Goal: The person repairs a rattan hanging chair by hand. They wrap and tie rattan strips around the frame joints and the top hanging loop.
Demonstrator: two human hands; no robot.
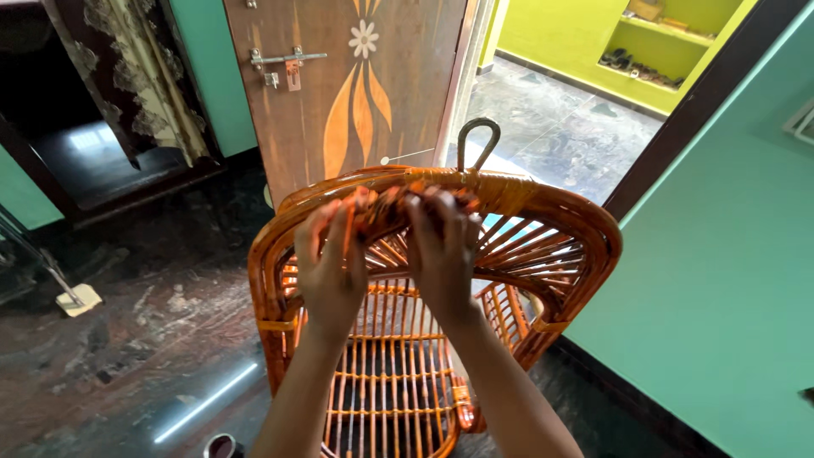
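Cane swing chair point(543, 229) stands upright on dark stone floor point(127, 339), just in front of brown wooden door point(339, 85) w/ painted flower, teal wall point(729, 280) close on its right. Both hands up at top arch of frame, side by side, nearly touching. Left hand point(329, 267) has fingers curled over the top rail; right hand point(441, 250) likewise, fingertips pressed into the rail just left of metal hanging hook point(477, 142). Both closed onto the cane — grip looks firm, though whether anything thin is pinched betw. fingers, can't tell. Progress, judged only from how it lies: binding strip to the right of the hook looks tight & glossy, whole frame evenly shiny orange-brown; the stretch under the hands is covered, so can't say if it's finished or not. Small round tin point(225, 445) at bottom edge on floor, cut off by frame — contents dark, not clear what. Lower part of chair cut off too. Pale tool w/ long handle point(76, 298) at far left, blurred, prob. a scraper or brush. Through the doorway: green room w/ shelves point(670, 38), items too small to make out.
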